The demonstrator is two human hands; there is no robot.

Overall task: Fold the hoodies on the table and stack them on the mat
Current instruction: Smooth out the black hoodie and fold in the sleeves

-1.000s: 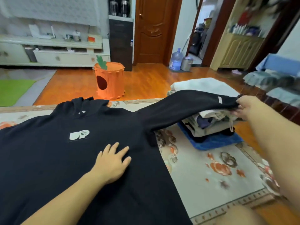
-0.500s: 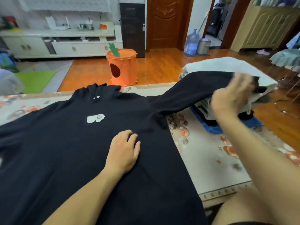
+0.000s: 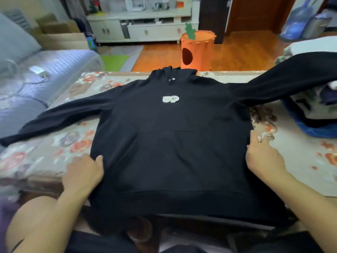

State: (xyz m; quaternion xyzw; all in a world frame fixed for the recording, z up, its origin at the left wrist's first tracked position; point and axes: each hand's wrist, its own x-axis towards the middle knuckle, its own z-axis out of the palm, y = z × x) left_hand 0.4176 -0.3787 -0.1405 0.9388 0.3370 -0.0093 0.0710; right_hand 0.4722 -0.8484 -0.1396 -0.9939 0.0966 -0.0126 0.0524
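Wooden flooring [image 3: 242,52] filled the far part of the room, with a pale low cabinet [image 3: 142,28] along the back wall and an orange carrot-shaped bin [image 3: 197,52] standing just beyond the table's far edge. At the left stood a grey-blue sofa [image 3: 36,73] with a white cable lying on it.

On the table [image 3: 54,148], covered by a floral cloth, a black hoodie [image 3: 173,143] lay face up and spread flat, its white chest logo [image 3: 170,99] uppermost and its hood at the far edge. Its hem hung over the near edge toward the person. One sleeve ran out to the left across the cloth; the other stretched to the right and rested on top of a stack of folded clothes [image 3: 313,99] (the pile sat on a blue mat [image 3: 310,128] beside the table).

The left hand [image 3: 83,173] lay at the hoodie's left side seam, palm down, the thumb touching the black fabric and the other fingers spread on the cloth beside it. The right hand [image 3: 263,157] sat at the right side seam, with its fingertips hidden at the garment's edge. Whether either hand pinched the fabric or only pressed on it could not be told; the left looked flat and relaxed, and the right's grasp was hidden. Both forearms reached in from the lower corners of the view.
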